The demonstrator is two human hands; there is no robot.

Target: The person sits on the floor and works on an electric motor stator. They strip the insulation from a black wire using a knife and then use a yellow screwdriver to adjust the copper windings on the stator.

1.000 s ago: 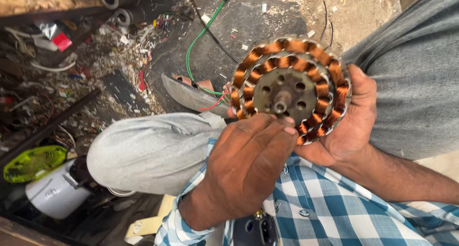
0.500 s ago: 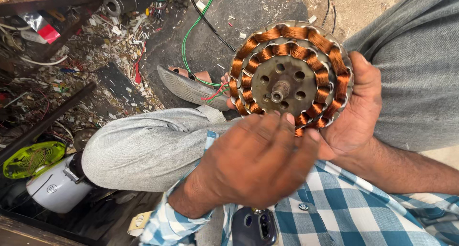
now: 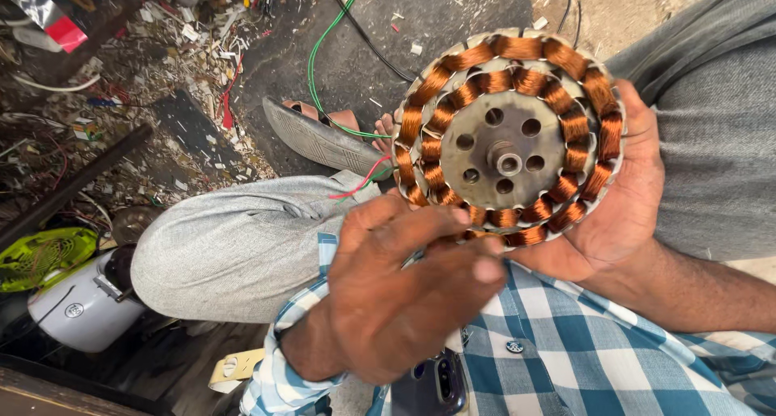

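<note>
A round fan stator (image 3: 509,133) with a grey metal hub, a short shaft and two rings of copper windings faces me, held up over my lap. My right hand (image 3: 622,214) cups its right and lower rim from behind. My left hand (image 3: 396,295), coming out of a blue checked sleeve, has its fingertips curled on the lower left windings. Thin red and green leads (image 3: 364,180) hang from the stator's left edge.
My knee in grey trousers (image 3: 234,246) lies below the stator, with a sandalled foot (image 3: 319,137) on the dark floor. A green wire (image 3: 311,68) runs up the floor. Scrap litter, a dark bar (image 3: 73,185), a white appliance (image 3: 77,311) and a green grille (image 3: 40,258) are on the left.
The stator has risen a little and turned slightly in my right hand. My left fingers have shifted along its lower rim and stay in contact.
</note>
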